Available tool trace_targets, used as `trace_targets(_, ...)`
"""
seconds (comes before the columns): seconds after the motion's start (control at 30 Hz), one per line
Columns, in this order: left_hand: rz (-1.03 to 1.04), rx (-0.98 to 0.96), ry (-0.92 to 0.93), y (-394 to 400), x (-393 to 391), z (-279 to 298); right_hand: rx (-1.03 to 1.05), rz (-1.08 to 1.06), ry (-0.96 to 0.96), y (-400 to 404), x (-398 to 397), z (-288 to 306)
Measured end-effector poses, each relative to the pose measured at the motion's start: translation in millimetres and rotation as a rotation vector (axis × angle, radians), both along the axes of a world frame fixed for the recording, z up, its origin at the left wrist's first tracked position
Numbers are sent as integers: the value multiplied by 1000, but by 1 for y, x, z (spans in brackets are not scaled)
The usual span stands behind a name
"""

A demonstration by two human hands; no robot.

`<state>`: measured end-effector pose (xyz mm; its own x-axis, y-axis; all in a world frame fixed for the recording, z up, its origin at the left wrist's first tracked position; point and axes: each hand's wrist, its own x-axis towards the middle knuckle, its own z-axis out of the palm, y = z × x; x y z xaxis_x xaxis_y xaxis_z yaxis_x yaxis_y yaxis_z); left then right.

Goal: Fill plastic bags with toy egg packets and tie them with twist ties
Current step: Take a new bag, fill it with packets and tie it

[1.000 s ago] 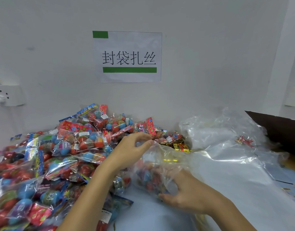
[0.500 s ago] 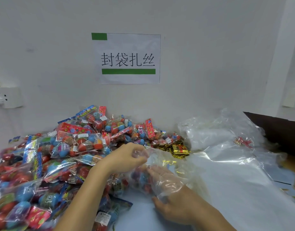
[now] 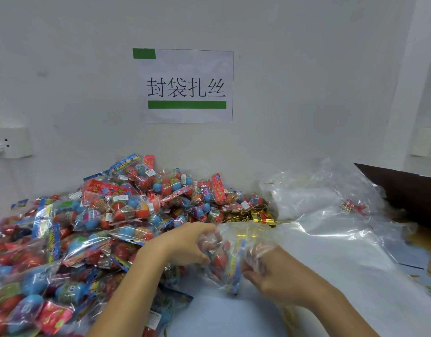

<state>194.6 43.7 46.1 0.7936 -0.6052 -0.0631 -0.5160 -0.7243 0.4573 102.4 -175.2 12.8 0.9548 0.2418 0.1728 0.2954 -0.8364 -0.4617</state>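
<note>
**Item: clear bag with one egg packet, held in both hands**

While I hold it just above the white table [image 3: 234, 317], the plastic bag [image 3: 236, 242] sits between my two hands, in front of the heap.

- Left hand [image 3: 185, 242]: fingers curled, pinching the bag's left edge.
- Right hand [image 3: 275, 273]: fingers curled into the film on the bag's right side.
- Toy egg packet [image 3: 228, 261]: inside the bag, long axis near upright, blue-edged header strip running top to bottom, red egg beside it on the left.
- Change from half a second earlier: my right hand lay flatter and lower under the bag; it now sits higher with fingers bunched in the film, and the packet stands more upright.
- Pile of egg packets [image 3: 93, 222]: left half of the table, banked against the wall.
- Gold twist ties [image 3: 255, 216]: bundle at the pile's right end, just behind the bag.
- Spare clear bags [image 3: 326, 215]: loose stack on the right.
- Brown carton flap [image 3: 404, 188]: far right.
- Wall sign [image 3: 185, 86]: white sheet, green bars, black characters.
- Socket [image 3: 8, 142]: left wall.
</note>
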Motion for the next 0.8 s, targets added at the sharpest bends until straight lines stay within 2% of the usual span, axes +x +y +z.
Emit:
trace_targets(0.17, 13, 25, -11, 1, 2, -1, 71, -9, -24, -9, 2, 3)
trace_targets(0.37, 52, -50, 5, 2, 4, -1, 177, -46, -97, -17, 1, 8)
trace_targets(0.43, 63, -82, 17, 3, 4, 1, 362, -55, -126, -24, -2, 16)
trace_targets(0.5, 72, -76, -4, 3, 3, 3, 637, -66, -102, -35, -3, 25)
trace_targets(0.6, 78, -56, -15, 1, 2, 3, 866, -264, -187, -55, -1, 26)
trace_targets(0.7, 82, -60, -18, 0, 0, 6, 907, -488, -311, -67, 4, 19)
trace_targets(0.8, 82, -114, -89, -2, 0, 13, 967, -574, -330, -71, 7, 14)
